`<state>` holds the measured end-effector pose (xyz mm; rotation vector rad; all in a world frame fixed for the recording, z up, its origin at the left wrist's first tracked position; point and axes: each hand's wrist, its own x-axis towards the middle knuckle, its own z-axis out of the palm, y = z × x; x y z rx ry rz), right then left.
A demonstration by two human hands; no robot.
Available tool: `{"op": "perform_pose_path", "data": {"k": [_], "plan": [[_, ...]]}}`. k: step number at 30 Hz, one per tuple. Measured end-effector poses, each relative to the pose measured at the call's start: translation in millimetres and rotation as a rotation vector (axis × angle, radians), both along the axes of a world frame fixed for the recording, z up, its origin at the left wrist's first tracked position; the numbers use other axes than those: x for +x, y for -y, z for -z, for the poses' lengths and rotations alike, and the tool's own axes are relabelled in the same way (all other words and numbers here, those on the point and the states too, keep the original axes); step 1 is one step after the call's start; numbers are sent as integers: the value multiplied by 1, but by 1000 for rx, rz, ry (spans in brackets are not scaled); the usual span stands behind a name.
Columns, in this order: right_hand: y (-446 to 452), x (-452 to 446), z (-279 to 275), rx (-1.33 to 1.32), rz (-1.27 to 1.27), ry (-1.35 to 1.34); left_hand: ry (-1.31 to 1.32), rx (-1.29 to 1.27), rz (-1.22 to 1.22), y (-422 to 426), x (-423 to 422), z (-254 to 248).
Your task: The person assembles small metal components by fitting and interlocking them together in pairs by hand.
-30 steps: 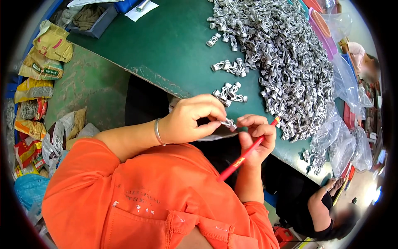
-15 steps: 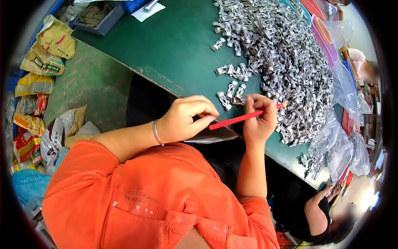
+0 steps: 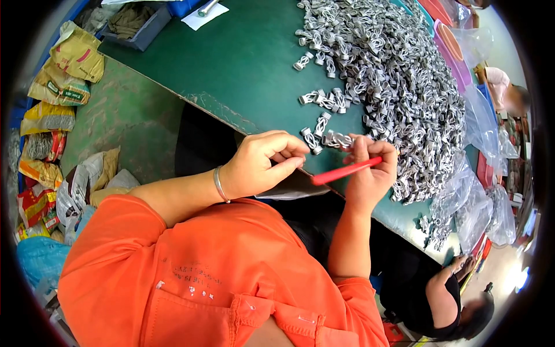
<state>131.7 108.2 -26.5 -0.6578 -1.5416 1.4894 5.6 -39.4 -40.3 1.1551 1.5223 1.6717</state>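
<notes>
My right hand (image 3: 373, 176) is closed round a red pen-like stick (image 3: 347, 170), which slants down toward my left hand and is smeared by motion. At the fingertips of that same hand lies a small grey ribbed part with white loops (image 3: 337, 139); whether the fingers pinch it or only touch it I cannot tell. My left hand (image 3: 269, 159), a bracelet at its wrist, hovers by the table edge with loosely bent fingers, thumb apart, and nothing visible in it. Close to its fingertips are two similar looped parts (image 3: 312, 140).
A large heap of the same parts (image 3: 404, 87) covers the right of the green table (image 3: 231, 75). A grey bin with cloths (image 3: 139, 37) stands at the far left corner. Clear plastic bags (image 3: 471, 202) hang at the right, near a seated person (image 3: 442, 301). Sacks (image 3: 63, 87) line the left.
My right hand has shifted slightly right and turned, swinging the red stick's lower end rightward. One looped part near its fingers now lies sideways. My left hand has opened a little.
</notes>
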Motion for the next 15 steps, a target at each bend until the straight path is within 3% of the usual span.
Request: {"op": "perform_pose_path", "data": {"k": [4, 7, 10, 15], "plan": [[11, 10, -13, -345, -107, -89, 259, -33, 15, -9, 5, -2], [19, 14, -8, -414, -215, -162, 491, 58, 115, -13, 7, -5], [24, 20, 5, -388, -328, -265, 456, 123, 147, -13, 7, -9], [32, 27, 14, -21, -291, -229, 11, 193, 123, -9, -1, -16]]}}
